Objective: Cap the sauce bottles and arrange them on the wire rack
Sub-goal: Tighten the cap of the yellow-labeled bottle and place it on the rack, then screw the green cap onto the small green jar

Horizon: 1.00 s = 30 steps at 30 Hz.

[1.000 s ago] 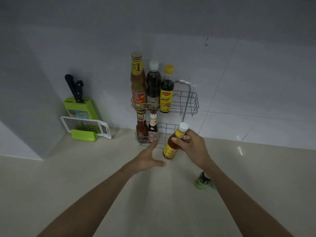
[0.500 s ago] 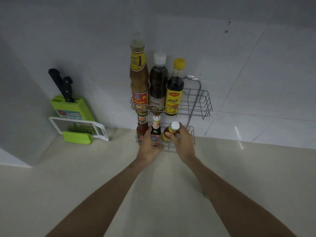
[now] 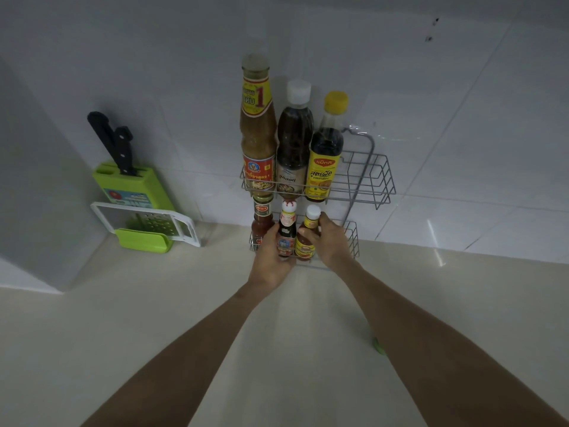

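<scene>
A two-tier wire rack hangs on the tiled wall. Its upper tier holds three tall capped bottles: a brown sauce, a dark one with a white cap and a yellow-capped one. On the lower tier stand a red sauce bottle, a dark bottle with a red-and-white cap and a small white-capped orange sauce bottle. My right hand grips the orange bottle from the right. My left hand holds the base of the dark middle bottle.
A green knife block with black-handled knives stands at the left by the wall, with a white-framed grater on a green base in front of it. A small green thing peeks out beside my right forearm on the pale counter.
My right hand has carried the orange bottle from above the counter into the lower tier, where it now stands upright. My left hand came forward onto the middle bottle.
</scene>
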Each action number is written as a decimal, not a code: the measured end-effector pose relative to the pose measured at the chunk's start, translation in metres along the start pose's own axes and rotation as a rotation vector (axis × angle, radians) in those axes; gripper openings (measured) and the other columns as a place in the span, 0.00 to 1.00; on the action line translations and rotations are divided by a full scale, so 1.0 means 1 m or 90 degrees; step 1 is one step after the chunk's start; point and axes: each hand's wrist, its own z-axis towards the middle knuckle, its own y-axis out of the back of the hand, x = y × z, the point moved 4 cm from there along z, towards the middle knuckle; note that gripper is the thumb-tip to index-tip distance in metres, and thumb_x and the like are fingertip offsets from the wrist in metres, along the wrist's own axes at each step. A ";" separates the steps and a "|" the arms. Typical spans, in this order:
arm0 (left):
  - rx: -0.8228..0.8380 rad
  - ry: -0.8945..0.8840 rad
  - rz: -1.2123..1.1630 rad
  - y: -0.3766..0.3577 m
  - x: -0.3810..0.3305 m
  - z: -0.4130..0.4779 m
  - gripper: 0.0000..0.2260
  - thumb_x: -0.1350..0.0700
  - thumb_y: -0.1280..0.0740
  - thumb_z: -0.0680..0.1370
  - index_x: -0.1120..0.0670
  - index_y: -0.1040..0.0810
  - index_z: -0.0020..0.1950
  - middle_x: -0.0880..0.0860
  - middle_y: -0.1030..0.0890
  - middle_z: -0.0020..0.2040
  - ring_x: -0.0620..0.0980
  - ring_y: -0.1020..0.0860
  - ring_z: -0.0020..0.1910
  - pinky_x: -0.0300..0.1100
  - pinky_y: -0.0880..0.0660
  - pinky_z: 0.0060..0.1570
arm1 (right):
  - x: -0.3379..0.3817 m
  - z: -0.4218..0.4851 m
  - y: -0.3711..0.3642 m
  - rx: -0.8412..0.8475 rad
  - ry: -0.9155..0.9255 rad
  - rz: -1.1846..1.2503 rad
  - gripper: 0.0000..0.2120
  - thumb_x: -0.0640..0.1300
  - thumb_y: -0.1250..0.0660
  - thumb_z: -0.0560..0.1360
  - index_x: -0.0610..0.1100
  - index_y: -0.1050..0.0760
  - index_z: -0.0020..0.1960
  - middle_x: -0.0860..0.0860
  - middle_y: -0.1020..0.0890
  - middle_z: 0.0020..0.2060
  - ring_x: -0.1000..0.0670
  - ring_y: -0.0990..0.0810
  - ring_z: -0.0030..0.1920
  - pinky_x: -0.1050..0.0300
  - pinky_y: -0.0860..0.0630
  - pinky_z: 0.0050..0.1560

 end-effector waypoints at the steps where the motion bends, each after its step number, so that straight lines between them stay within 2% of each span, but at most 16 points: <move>1: -0.004 -0.004 0.006 0.001 0.000 0.000 0.34 0.70 0.30 0.70 0.38 0.36 0.63 0.50 0.24 0.62 0.49 0.23 0.62 0.45 0.27 0.65 | 0.000 -0.001 0.000 0.008 -0.006 0.001 0.17 0.49 0.30 0.74 0.39 0.29 0.55 0.42 0.18 0.50 0.42 0.21 0.51 0.57 0.28 0.44; 3: -0.003 -0.010 0.015 0.001 0.000 0.000 0.35 0.70 0.31 0.70 0.34 0.36 0.60 0.49 0.23 0.61 0.48 0.23 0.60 0.45 0.27 0.64 | -0.002 -0.002 0.000 0.032 -0.023 0.000 0.16 0.47 0.32 0.75 0.39 0.30 0.57 0.41 0.19 0.53 0.41 0.21 0.53 0.57 0.29 0.45; 5: 0.007 -0.017 0.025 0.002 -0.002 -0.001 0.34 0.70 0.31 0.70 0.35 0.36 0.60 0.48 0.23 0.60 0.48 0.23 0.60 0.45 0.27 0.64 | -0.003 -0.004 0.001 0.065 -0.038 0.000 0.16 0.43 0.35 0.76 0.40 0.31 0.61 0.40 0.20 0.55 0.39 0.22 0.55 0.57 0.31 0.46; 8: 0.024 -0.022 0.020 0.002 -0.007 -0.006 0.33 0.70 0.31 0.72 0.45 0.37 0.70 0.47 0.25 0.62 0.46 0.25 0.61 0.40 0.29 0.62 | -0.004 -0.010 0.009 0.110 -0.055 0.000 0.19 0.40 0.41 0.78 0.43 0.35 0.69 0.38 0.22 0.58 0.38 0.23 0.57 0.52 0.27 0.48; 10: 0.022 -0.004 0.022 0.003 -0.009 -0.013 0.33 0.71 0.33 0.73 0.54 0.38 0.75 0.46 0.28 0.63 0.45 0.28 0.63 0.33 0.33 0.59 | -0.007 -0.017 0.020 0.119 -0.061 0.013 0.22 0.39 0.42 0.79 0.45 0.38 0.72 0.39 0.24 0.64 0.39 0.25 0.62 0.52 0.27 0.55; 13: 0.004 0.024 0.044 0.001 -0.003 -0.025 0.33 0.71 0.34 0.73 0.54 0.38 0.75 0.47 0.28 0.65 0.47 0.29 0.67 0.32 0.36 0.61 | -0.020 -0.033 0.051 0.067 -0.036 0.069 0.22 0.32 0.44 0.77 0.45 0.33 0.69 0.43 0.26 0.66 0.43 0.27 0.66 0.53 0.29 0.62; 15: 0.013 0.055 0.057 -0.009 0.004 -0.035 0.33 0.70 0.34 0.74 0.53 0.39 0.76 0.50 0.30 0.70 0.48 0.33 0.71 0.37 0.37 0.66 | -0.038 -0.052 0.079 0.009 -0.011 0.080 0.23 0.27 0.44 0.74 0.44 0.28 0.65 0.46 0.22 0.63 0.46 0.24 0.64 0.55 0.28 0.61; 17: 0.047 0.073 0.079 -0.028 0.008 -0.049 0.34 0.69 0.34 0.74 0.52 0.40 0.77 0.52 0.34 0.75 0.49 0.36 0.74 0.42 0.38 0.71 | -0.066 -0.078 0.104 -0.030 -0.007 0.030 0.25 0.25 0.43 0.71 0.44 0.25 0.62 0.47 0.20 0.60 0.47 0.22 0.60 0.58 0.27 0.60; 19: 0.103 0.077 0.105 -0.057 0.011 -0.067 0.34 0.67 0.32 0.73 0.52 0.38 0.76 0.52 0.35 0.76 0.51 0.37 0.75 0.42 0.38 0.72 | -0.101 -0.111 0.121 -0.036 -0.040 -0.036 0.26 0.24 0.43 0.69 0.44 0.25 0.61 0.47 0.20 0.59 0.47 0.22 0.59 0.62 0.29 0.57; 22: 0.212 0.077 0.137 -0.101 0.017 -0.094 0.32 0.62 0.30 0.74 0.52 0.38 0.76 0.51 0.34 0.76 0.50 0.37 0.75 0.35 0.40 0.67 | -0.152 -0.155 0.125 0.023 -0.123 -0.079 0.28 0.25 0.40 0.67 0.45 0.25 0.63 0.47 0.21 0.61 0.46 0.24 0.60 0.61 0.30 0.58; 27: 0.322 0.065 0.190 -0.163 0.016 -0.116 0.36 0.60 0.27 0.73 0.54 0.40 0.77 0.51 0.37 0.77 0.49 0.38 0.76 0.31 0.42 0.66 | -0.209 -0.196 0.107 0.176 -0.171 -0.207 0.32 0.37 0.33 0.68 0.48 0.33 0.70 0.46 0.27 0.68 0.42 0.29 0.66 0.53 0.34 0.65; 30: 0.338 0.059 0.200 -0.185 0.010 -0.115 0.35 0.63 0.26 0.70 0.56 0.36 0.75 0.50 0.30 0.70 0.47 0.32 0.70 0.30 0.38 0.60 | -0.216 -0.205 0.101 0.150 -0.204 -0.206 0.31 0.43 0.31 0.70 0.49 0.36 0.71 0.47 0.28 0.67 0.41 0.30 0.65 0.52 0.32 0.63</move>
